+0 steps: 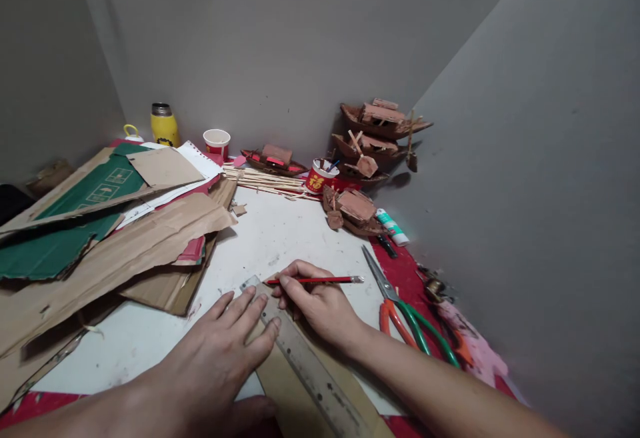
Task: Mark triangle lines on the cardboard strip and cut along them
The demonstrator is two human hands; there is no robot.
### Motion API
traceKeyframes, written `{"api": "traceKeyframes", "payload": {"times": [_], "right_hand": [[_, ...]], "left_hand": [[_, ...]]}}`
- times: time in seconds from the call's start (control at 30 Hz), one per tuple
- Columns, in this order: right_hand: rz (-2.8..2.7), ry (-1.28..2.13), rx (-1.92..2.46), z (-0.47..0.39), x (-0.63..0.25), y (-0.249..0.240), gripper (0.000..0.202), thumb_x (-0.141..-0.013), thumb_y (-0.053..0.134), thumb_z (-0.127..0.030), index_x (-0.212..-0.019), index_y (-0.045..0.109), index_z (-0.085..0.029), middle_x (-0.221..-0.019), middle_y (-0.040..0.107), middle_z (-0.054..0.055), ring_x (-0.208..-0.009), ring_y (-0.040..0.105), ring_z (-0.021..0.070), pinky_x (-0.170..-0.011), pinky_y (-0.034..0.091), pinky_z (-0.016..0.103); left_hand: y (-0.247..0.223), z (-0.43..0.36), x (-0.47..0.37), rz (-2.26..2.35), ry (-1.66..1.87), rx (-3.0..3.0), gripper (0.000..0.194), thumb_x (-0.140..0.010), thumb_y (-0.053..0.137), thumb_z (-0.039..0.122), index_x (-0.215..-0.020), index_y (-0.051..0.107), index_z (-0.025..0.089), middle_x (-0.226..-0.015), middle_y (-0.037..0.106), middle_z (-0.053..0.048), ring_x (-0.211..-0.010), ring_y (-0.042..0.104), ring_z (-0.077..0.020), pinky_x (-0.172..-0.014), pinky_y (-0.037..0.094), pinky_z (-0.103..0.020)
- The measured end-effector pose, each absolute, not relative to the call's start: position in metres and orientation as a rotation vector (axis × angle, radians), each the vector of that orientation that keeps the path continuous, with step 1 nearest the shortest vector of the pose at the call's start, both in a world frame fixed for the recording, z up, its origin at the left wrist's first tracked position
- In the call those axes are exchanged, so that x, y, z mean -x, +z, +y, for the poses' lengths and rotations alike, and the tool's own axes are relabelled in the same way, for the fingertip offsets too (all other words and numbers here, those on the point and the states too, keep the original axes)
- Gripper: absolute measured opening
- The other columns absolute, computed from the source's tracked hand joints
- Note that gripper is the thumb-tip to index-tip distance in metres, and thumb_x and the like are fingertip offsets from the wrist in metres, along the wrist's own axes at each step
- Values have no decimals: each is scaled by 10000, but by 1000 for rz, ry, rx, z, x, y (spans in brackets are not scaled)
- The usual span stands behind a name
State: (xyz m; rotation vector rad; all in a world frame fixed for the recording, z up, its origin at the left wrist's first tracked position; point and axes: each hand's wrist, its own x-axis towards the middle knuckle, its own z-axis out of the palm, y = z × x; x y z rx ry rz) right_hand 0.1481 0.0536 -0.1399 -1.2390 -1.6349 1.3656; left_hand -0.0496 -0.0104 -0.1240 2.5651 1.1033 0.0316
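Note:
A metal ruler point(306, 366) lies lengthwise on a piece of brown cardboard point(285, 395) at the front of the table. My left hand point(227, 335) rests on it with the fingers spread, fingertips pressing the ruler near its far end. In my right hand point(320, 301) is a red and black pencil point(330, 280), pinched between thumb and fingers. Its tip meets the cardboard beside the ruler's far end. To the right of that hand lie scissors point(395, 301) with one orange and one green handle, blades pointing away.
Torn cardboard sheets point(130, 251) pile up on the left. Several brown model boats point(383, 121) stand at the back right. Thin wooden sticks point(270, 183), a red paper cup point(320, 178), a white-rimmed cup point(217, 139) and a yellow bottle point(165, 126) line the back by the wall.

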Motion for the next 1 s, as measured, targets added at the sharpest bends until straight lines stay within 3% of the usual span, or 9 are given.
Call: {"api": "traceKeyframes", "payload": {"times": [0.4,1.0], "right_hand": [[-1838,1191,1214,50,-151,-130,163,-898,511,-291,-777,583,-210,-737,656,17,-702,621,164,-670,497,287],[-2170,987,1263,29,-171,-102,200,-920,460,-231,-729,515,-217,-641,553,-23,-601,497,137,-603,400,261]], "left_hand": [[-124,-10,49,1109,19,-2611,802,-810,728,501,-1483,445,167,-1571,278,-265,-1446,231,-454,-1114,299,-662],[-130,-13,50,1122,90,-2611,806,-786,764,454,-1475,446,182,-1586,288,-239,-1453,252,-442,-1136,285,-635]]}}
